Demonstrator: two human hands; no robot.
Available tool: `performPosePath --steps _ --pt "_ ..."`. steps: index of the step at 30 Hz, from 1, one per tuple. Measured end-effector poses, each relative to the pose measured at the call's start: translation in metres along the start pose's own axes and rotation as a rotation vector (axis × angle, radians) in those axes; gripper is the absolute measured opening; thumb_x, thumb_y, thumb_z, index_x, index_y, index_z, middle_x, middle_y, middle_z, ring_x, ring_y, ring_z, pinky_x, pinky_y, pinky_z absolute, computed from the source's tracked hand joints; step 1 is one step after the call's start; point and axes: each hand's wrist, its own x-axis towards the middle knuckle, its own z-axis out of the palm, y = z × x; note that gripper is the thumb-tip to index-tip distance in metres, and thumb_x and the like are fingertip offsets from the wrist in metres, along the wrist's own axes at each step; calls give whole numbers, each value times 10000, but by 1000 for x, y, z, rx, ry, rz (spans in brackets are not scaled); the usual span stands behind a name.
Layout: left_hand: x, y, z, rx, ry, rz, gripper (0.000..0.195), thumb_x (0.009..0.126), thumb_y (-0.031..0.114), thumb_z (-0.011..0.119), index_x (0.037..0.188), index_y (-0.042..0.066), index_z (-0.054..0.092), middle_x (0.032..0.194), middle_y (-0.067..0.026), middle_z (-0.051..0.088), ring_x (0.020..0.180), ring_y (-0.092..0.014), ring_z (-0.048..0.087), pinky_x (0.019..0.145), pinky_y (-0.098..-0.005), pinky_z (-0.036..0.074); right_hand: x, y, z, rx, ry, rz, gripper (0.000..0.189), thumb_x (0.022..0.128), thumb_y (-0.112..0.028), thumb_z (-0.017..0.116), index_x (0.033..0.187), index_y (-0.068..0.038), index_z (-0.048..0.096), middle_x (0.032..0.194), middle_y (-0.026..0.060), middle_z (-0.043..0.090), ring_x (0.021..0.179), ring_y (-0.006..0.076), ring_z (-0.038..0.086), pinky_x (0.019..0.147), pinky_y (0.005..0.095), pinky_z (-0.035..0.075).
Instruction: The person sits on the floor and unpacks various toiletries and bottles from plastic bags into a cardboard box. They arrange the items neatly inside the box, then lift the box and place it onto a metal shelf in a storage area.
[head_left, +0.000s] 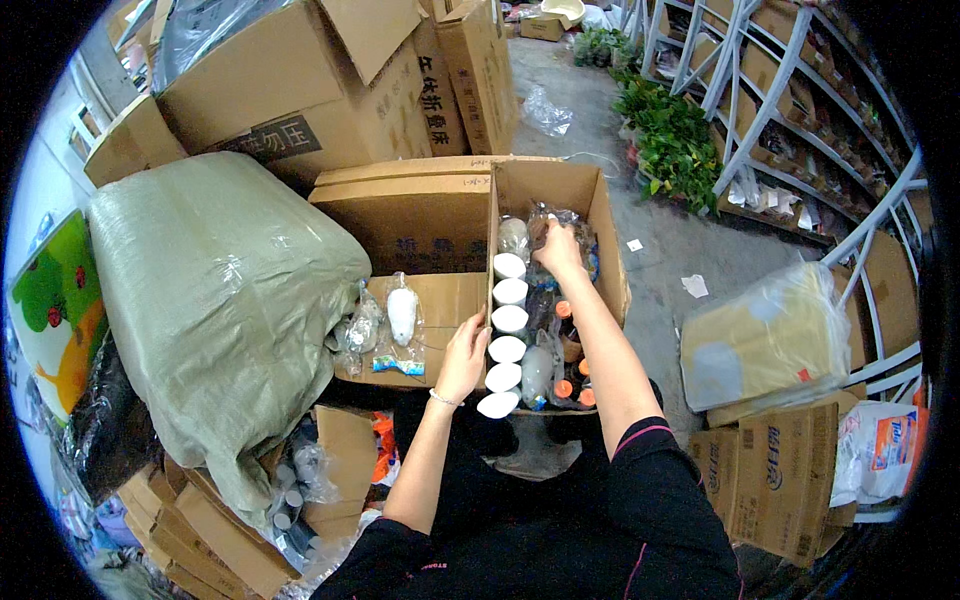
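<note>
An open cardboard box (613, 247) stands in front of me. My right hand (559, 249) reaches into its far part, fingers curled on a clear plastic-wrapped item (541, 217) whose contents are partly hidden. My left hand (461, 360) rests against the outside of the box's left wall, and its fingertips are partly hidden. Along that wall runs a column of several white, rounded-ended objects (510, 320). Beside them lie a grey mouse-shaped item in plastic (536, 371) and several bottles with orange caps (563, 388). A white mouse-shaped item in a bag (403, 315) lies on cardboard to the left.
A large grey-green woven sack (225, 285) bulges at left, below big cartons (300, 97). Potted green plants (671, 135) line the floor near white metal shelving (757, 97). At right lie a plastic-wrapped yellow package (761, 337) and a flattened carton (780, 480).
</note>
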Motion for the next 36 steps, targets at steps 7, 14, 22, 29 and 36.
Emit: performPosePath --steps 7,14,22,29,36 --pt "-7 9 -4 -12 19 -33 353 928 150 465 1245 -6 461 1149 -192 547 1058 -291 551 889 -344 434 -3 6 -2 -146 -205 -7 788 729 -71 616 1411 -79 221 1296 323 347 1092 479 490 934 458 436" --pt "-22 -31 -54 561 219 -65 413 895 197 496 1257 6 447 1184 -203 510 1058 -364 513 881 -431 433 -117 -22 -82 49 18 -291 363 855 -87 486 1214 -30 484 1147 241 542 1009 405 545 864 454 443" --pt "12 -134 -58 960 289 -367 644 706 338 705 1143 -57 445 1021 -204 563 953 -355 563 789 -431 488 -246 -8 -126 628 -154 -269 290 867 -114 554 1136 -6 559 1024 157 633 880 235 631 790 335 484" --pt "5 -66 -42 674 429 -308 411 728 284 664 939 -38 519 956 -219 574 867 -389 582 764 -461 469 -277 58 -139 756 56 -134 222 890 -67 521 1089 4 585 970 99 660 835 131 612 753 269 485" --pt "-73 125 -34 548 425 275 372 658 145 689 958 -13 537 833 -160 518 776 -343 526 686 -407 441 -293 21 -115 1109 -163 -160 483 862 -114 586 1289 -8 387 1151 148 564 935 160 580 776 285 489"
